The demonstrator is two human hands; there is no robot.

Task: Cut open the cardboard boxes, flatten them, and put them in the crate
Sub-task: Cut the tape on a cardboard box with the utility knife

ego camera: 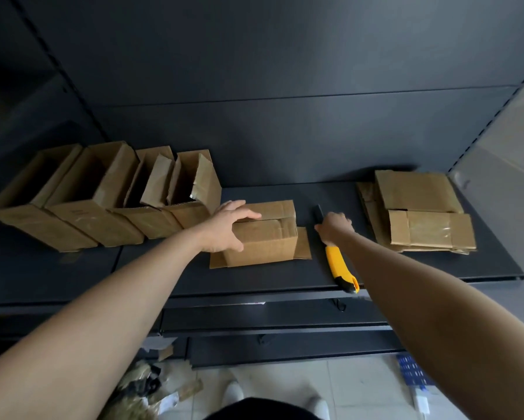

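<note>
I have the left hand (pixel 228 227) spread flat over the box (pixel 266 242) (thumb down its front) and the right hand (pixel 335 226) curled round the knife (pixel 335 262) on the shelf (pixel 254 278).

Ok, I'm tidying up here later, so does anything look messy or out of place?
Yes. Cardboard scraps litter the floor below the shelf. Also, the utility knife under the right hand lies with its yellow end seemingly past the shelf's front edge.
</note>
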